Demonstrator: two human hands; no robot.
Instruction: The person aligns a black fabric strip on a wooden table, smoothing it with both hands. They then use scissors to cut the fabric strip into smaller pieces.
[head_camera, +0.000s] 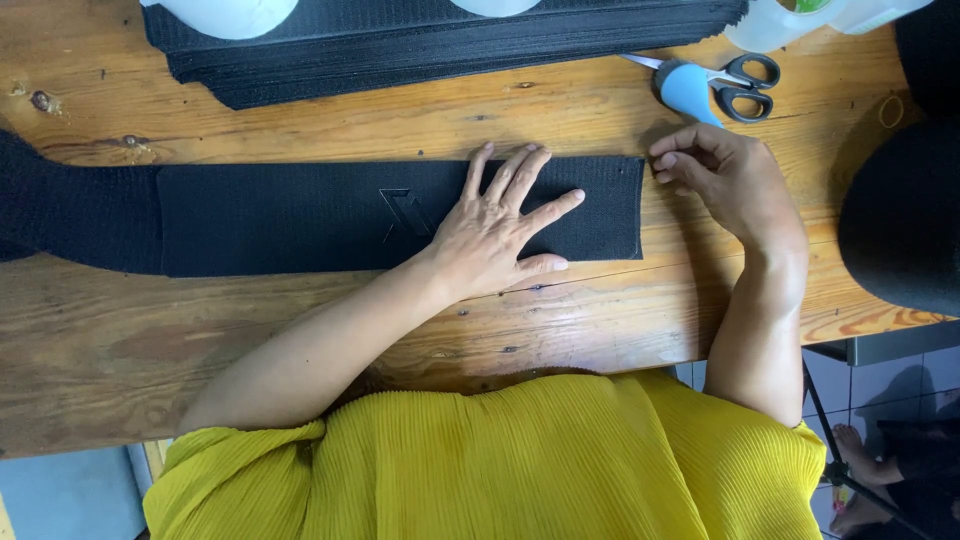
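A long black fabric band (330, 215) lies flat on the wooden surface (300, 120), its long axis running left to right across the view, parallel to the near edge. An embossed angular mark sits near its middle. The band's left end meets a wider, darker piece of fabric (70, 210) that runs off the left side of the view; whether the two are joined cannot be told.

The left hand (495, 230) rests palm down on the right part of the band, fingers spread wide and pressing the cloth flat — no pinch, just a flat, splayed grip. The right hand (725, 175) sits just beyond the band's right short end, fingers curled together, the fingertips touching or almost touching the upper right corner of the band; whether they pinch the edge cannot be told for sure.

So the band stretches away leftward from both hands, and the right hand is the nearer one to its free end — the left holds down the stretch beside it.

Behind the band lies a stack of similar black strips (450, 45). A pair of scissors (735, 85) with black handles lies just beyond the right hand, beside a pale blue object (685, 90).
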